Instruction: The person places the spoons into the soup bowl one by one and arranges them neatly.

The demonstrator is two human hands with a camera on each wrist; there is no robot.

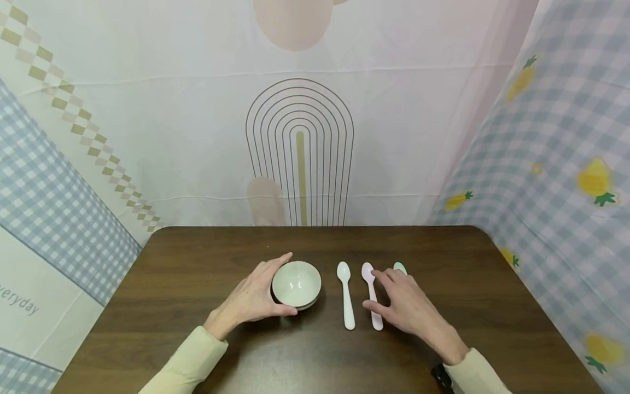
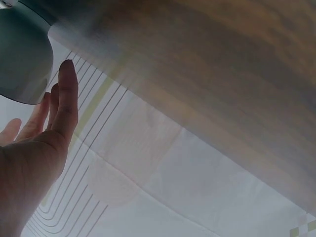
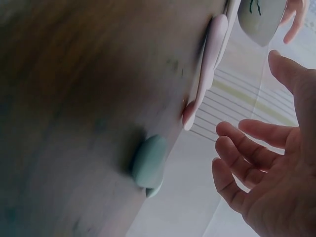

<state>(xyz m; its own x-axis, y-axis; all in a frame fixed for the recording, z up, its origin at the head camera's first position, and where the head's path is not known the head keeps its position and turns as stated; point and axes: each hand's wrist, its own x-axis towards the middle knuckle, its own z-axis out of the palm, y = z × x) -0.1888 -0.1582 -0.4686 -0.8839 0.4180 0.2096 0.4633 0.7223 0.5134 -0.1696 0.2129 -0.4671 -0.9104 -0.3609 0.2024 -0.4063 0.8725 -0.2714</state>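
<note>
A pale ceramic bowl (image 1: pixel 296 283) stands upright on the brown table. My left hand (image 1: pixel 258 293) spans its left side, thumb in front and fingers behind, looking fairly straight in the left wrist view, close to the bowl wall (image 2: pixel 24 54). To the right lie a white spoon (image 1: pixel 346 293), a pink spoon (image 1: pixel 372 300) and a green spoon (image 1: pixel 400 267), handles toward me. My right hand (image 1: pixel 408 303) hovers over the pink and green spoons with loosely bent, parted fingers. It hides most of the green one. The right wrist view shows nothing between those fingers (image 3: pixel 249 148).
The wooden table (image 1: pixel 197 251) has rounded far corners. A patterned white cloth (image 1: pixel 197 137) hangs behind it, with checked cloth (image 1: pixel 556 191) at the right side. A dark band (image 1: pixel 441 377) sits by the right sleeve.
</note>
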